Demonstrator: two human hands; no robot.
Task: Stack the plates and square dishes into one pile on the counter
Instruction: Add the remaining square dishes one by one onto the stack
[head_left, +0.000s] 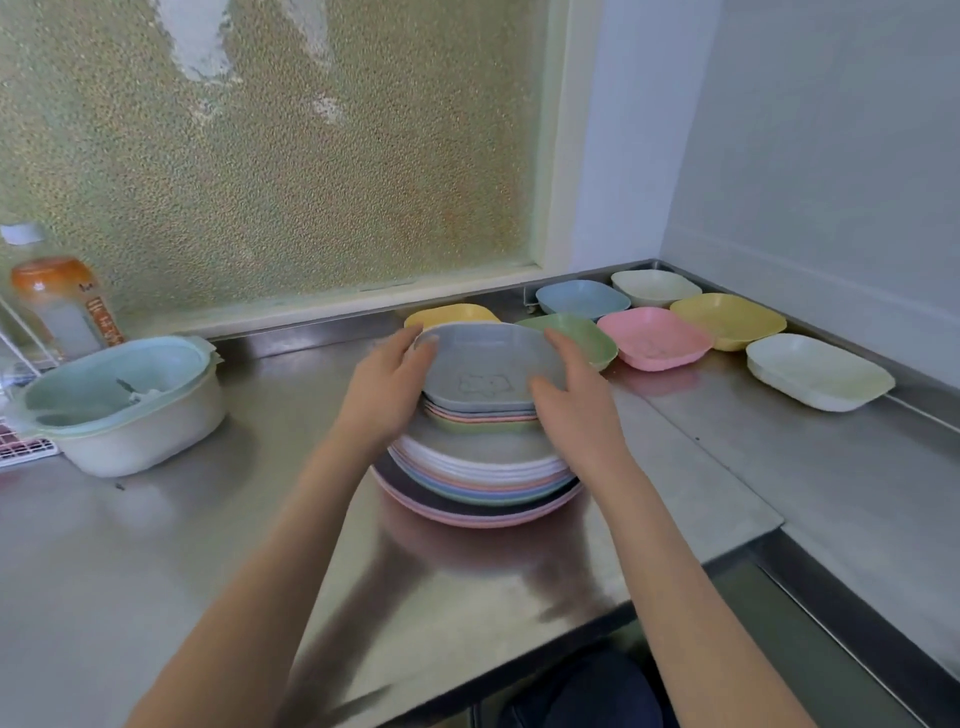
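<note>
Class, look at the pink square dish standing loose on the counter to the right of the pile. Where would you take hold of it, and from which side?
Probably best to take the pink square dish by its raised rim, at the near edge facing the pile. It stands upright and open, and its flared rim leaves room for fingers underneath. The green dish and yellow dish crowd its sides, so come from the front.

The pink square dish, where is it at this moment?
In the head view, the pink square dish sits on the steel counter at the right rear, between the green square dish and a yellow square dish.
</note>
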